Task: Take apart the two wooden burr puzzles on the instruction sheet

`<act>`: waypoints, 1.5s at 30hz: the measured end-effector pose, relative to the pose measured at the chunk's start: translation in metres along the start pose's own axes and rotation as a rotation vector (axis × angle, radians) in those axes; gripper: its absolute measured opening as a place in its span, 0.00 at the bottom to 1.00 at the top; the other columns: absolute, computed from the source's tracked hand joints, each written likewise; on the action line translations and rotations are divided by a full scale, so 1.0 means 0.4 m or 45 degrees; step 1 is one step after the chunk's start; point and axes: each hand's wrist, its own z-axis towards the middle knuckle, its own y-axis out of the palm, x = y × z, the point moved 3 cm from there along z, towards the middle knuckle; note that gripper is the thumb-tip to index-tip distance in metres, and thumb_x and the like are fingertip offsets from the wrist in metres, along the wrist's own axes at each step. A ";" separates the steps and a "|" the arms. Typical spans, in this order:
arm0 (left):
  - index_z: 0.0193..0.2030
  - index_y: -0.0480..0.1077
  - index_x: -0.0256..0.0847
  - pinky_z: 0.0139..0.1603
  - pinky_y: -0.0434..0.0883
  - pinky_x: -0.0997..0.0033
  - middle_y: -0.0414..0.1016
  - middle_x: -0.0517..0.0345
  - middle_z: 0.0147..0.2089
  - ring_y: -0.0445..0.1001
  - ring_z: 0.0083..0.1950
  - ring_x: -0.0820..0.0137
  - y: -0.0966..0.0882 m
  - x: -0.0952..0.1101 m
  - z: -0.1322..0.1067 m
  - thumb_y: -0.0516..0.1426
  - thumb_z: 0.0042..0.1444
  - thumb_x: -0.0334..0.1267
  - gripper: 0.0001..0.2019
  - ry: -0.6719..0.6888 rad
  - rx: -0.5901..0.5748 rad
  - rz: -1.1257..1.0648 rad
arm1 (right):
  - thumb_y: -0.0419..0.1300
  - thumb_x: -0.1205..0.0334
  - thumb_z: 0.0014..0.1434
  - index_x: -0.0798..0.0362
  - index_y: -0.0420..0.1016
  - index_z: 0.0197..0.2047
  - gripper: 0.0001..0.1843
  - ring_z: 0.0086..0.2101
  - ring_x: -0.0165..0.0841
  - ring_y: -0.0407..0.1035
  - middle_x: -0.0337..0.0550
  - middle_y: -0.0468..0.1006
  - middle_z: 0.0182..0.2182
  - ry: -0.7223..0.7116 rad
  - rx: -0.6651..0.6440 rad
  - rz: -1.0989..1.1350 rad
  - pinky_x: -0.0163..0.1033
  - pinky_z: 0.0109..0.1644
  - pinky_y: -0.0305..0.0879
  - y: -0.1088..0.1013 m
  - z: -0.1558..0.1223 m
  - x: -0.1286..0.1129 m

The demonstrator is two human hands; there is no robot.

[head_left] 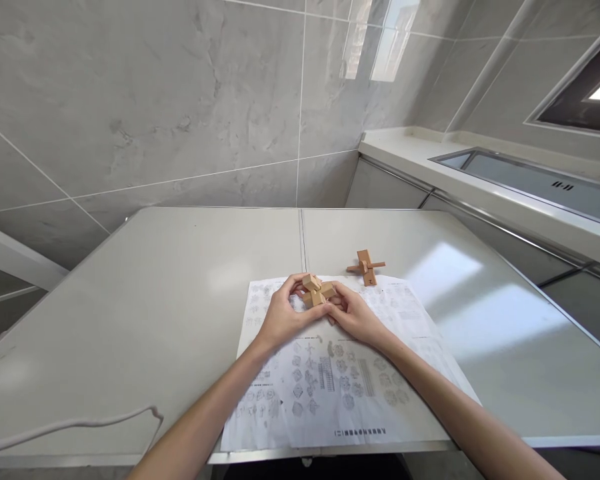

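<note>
A light wooden interlocking puzzle (pixel 316 291), made of crossed blocks, is held between both hands above a printed sheet. My left hand (pixel 286 312) has its fingers and thumb closed around the puzzle's left side and front. From the right, my right hand (pixel 353 313) grips it with bent fingers; some of its fingertips are hidden behind the blocks. Under the hands lies the white instruction sheet (pixel 325 413), covered in small diagrams and print. A second, darker wooden puzzle (pixel 365 267), cross-shaped with thin pieces sticking out, sits just beyond the sheet's far edge.
The pale table (pixel 145 320) has a seam across its middle and meets a grey tiled wall (pixel 180 100). A white cable (pixel 80 423) lies at the front left. On the right runs a counter (pixel 410 147) with a sink (pixel 540 183).
</note>
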 end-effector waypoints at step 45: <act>0.58 0.71 0.42 0.67 0.68 0.53 0.78 0.46 0.61 0.75 0.64 0.56 -0.014 -0.014 0.021 0.73 0.50 0.40 0.30 0.005 -0.003 -0.358 | 0.64 0.54 0.67 0.47 0.74 0.50 0.11 0.48 0.44 0.72 0.47 0.77 0.47 -0.321 0.292 -0.665 0.50 0.52 0.70 -0.020 0.002 0.002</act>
